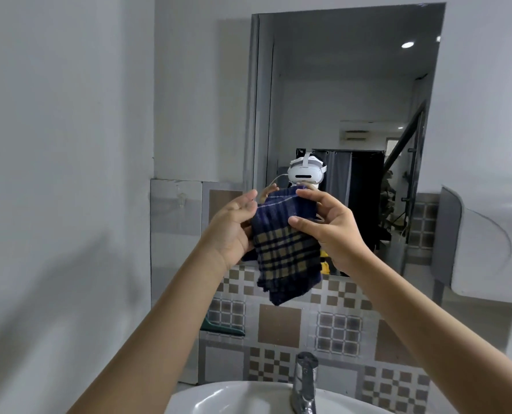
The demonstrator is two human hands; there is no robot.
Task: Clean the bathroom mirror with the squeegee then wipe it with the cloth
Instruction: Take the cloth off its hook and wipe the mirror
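A dark blue and tan checked cloth [284,249] hangs folded in front of the lower part of the bathroom mirror [347,94]. My right hand [329,231] pinches its top right edge between thumb and fingers. My left hand [234,228] cups the cloth's left side with the fingers partly spread. The cloth is held in the air, a little short of the glass. No squeegee is in view. The mirror reflects a white headset above the cloth.
A white sink [248,398] with a chrome tap [304,380] lies below my arms. Patterned brown and grey tiles [278,324] cover the wall under the mirror. A white dispenser [488,249] juts out at the right. A plain white wall stands at the left.
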